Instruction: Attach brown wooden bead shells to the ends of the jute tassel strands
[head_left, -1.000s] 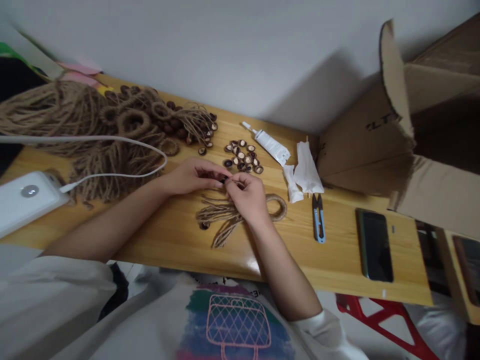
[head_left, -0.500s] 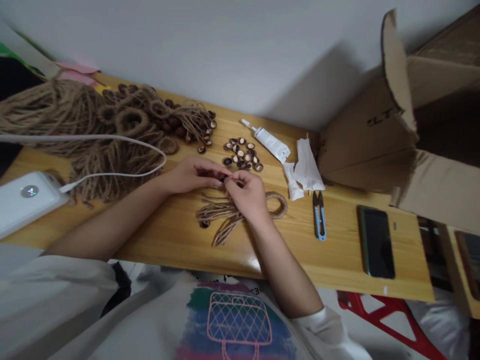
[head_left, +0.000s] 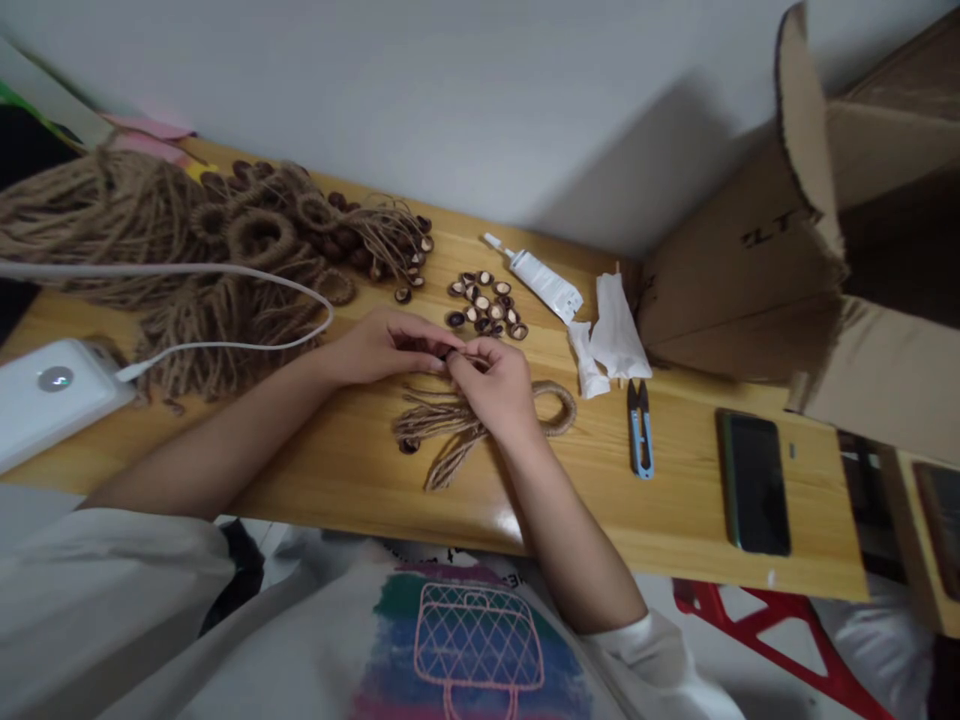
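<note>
My left hand (head_left: 394, 347) and my right hand (head_left: 491, 385) meet at the fingertips over the table. Between the left thumb and fingers is a small dark piece, mostly hidden, that looks like a brown nutshell half. The right thumb and fingers pinch a jute strand (head_left: 477, 360) beside it. Under my right hand lies a jute tassel (head_left: 435, 418) with loose cords spread to the left and a wrapped loop (head_left: 559, 408) sticking out on the right. One dark nutshell (head_left: 409, 445) sits at the tassel's left end.
Nutshell halves (head_left: 487, 305) lie in a loose cluster beyond my hands, near a white glue tube (head_left: 546, 285) and white paper wrappers (head_left: 621, 328). Blue thread snips (head_left: 640, 430), a phone (head_left: 754, 482) and a cardboard box (head_left: 720, 250) are rightward. Leftward are a jute pile (head_left: 112, 215) and a cabled power bank (head_left: 60, 400).
Both hands stay joined at nearly the same spot, with only slight finger movement. The view has shifted a little.
</note>
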